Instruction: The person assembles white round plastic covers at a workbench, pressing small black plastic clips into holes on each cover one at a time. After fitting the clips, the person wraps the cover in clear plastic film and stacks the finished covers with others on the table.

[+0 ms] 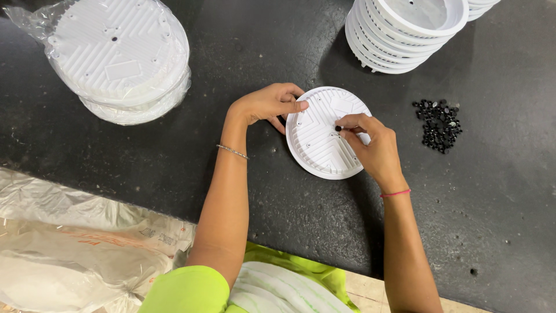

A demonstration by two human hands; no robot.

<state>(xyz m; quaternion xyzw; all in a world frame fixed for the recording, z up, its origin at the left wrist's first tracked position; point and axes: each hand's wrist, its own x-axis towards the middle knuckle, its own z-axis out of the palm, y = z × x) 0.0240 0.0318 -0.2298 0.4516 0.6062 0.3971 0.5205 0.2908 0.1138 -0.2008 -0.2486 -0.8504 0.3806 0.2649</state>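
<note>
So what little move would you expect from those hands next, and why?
Probably pressing the small black piece down into the white round plate. The right hand pinches it right at the plate's middle, while the left hand steadies the rim. More such pieces lie in a pile nearby.

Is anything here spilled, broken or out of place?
Nothing stands out. The small black pieces lie loose but in one tidy heap. The left hand steadies the white round plate while the right hand presses one piece onto it.
</note>
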